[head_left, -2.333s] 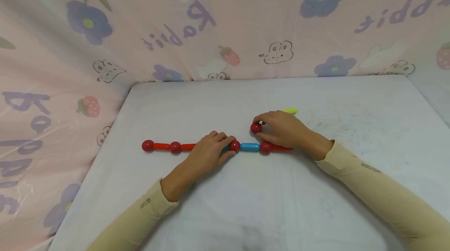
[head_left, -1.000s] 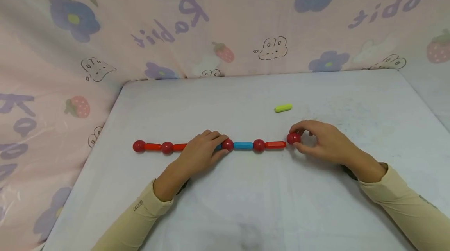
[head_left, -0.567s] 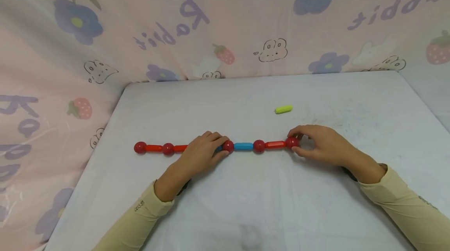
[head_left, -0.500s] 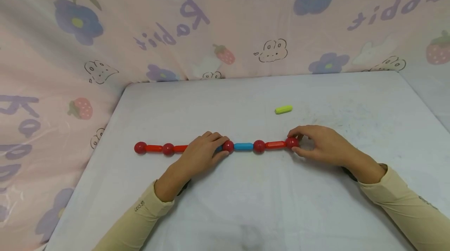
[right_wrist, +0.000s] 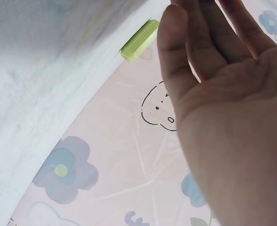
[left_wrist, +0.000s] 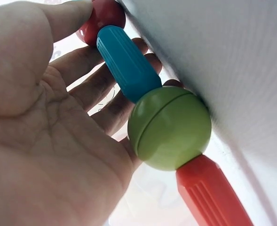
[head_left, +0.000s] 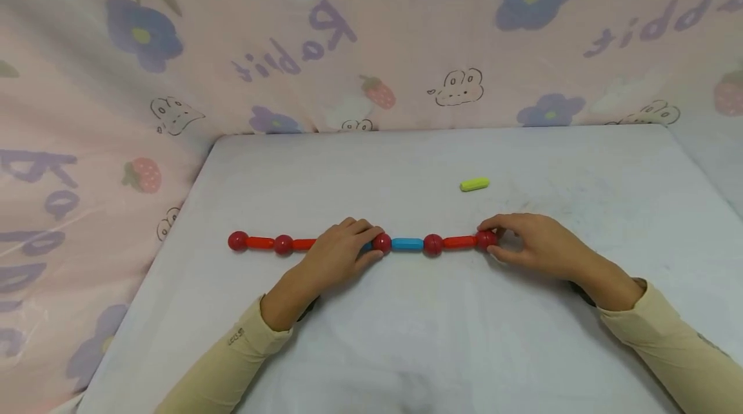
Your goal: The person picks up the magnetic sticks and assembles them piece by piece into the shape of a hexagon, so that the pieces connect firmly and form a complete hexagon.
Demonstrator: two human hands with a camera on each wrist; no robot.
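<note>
A straight row of magnetic-looking toy rods and balls lies across the table in the head view. My left hand (head_left: 336,253) lies over its middle, pinching a red ball (head_left: 382,244) between thumb and fingers. Under that palm, the left wrist view reveals a blue rod (left_wrist: 129,63), a green ball (left_wrist: 170,128) and a red rod (left_wrist: 214,192). Rightward follow another blue rod (head_left: 407,244), a red ball (head_left: 433,244) and a red rod (head_left: 460,242). At the right end, my right hand (head_left: 536,246) pinches a red ball (head_left: 486,240) touching that rod.
A loose yellow-green rod (head_left: 475,184) lies behind the row, toward the right. Two more red balls, one at the far left end (head_left: 237,241), belong to the row. A printed curtain (head_left: 395,33) hangs behind the white table (head_left: 371,349).
My right hand has carried a red ball from behind the row to its right end, against the red rod. The left hand has kept its hold; the head view has shifted slightly.
</note>
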